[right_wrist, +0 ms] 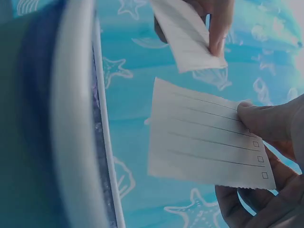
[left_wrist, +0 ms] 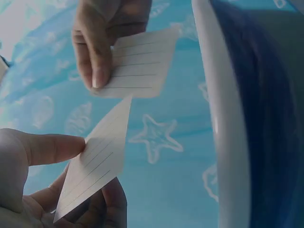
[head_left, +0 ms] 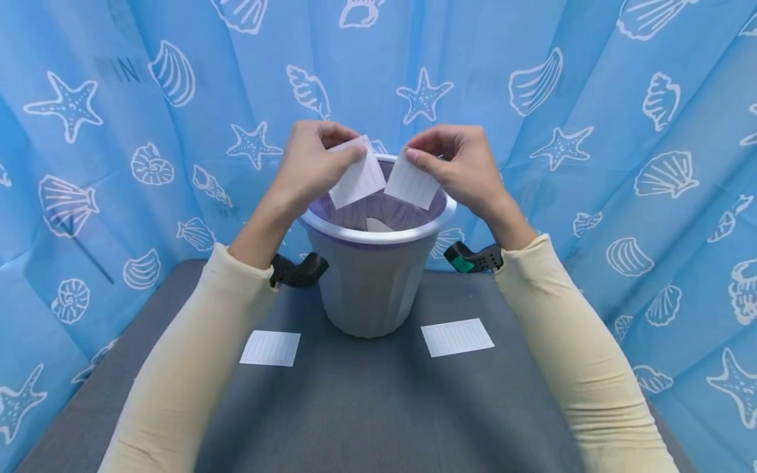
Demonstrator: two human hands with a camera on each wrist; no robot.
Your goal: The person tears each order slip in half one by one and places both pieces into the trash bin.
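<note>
Above the mouth of a light grey waste bin (head_left: 369, 282), both hands hold pieces of lined white paper. My left hand (head_left: 316, 161) pinches one lined piece (head_left: 357, 182) between thumb and fingers. The other piece (head_left: 412, 184) is pinched by my right hand (head_left: 464, 164). In the right wrist view, the right hand's piece (right_wrist: 204, 137) shows ruled lines, small check boxes and a ragged lower edge. In the left wrist view, the left hand's piece (left_wrist: 95, 164) is seen slantwise, thumb on its face. Inside the bin, a pale scrap (head_left: 378, 225) shows.
One lined paper slip (head_left: 271, 348) lies on the dark grey table (head_left: 367, 407) left of the bin, and another slip (head_left: 457, 337) lies to its right. Behind hangs a blue curtain (head_left: 378, 66) with white shells and starfish. Both wrists carry black bands.
</note>
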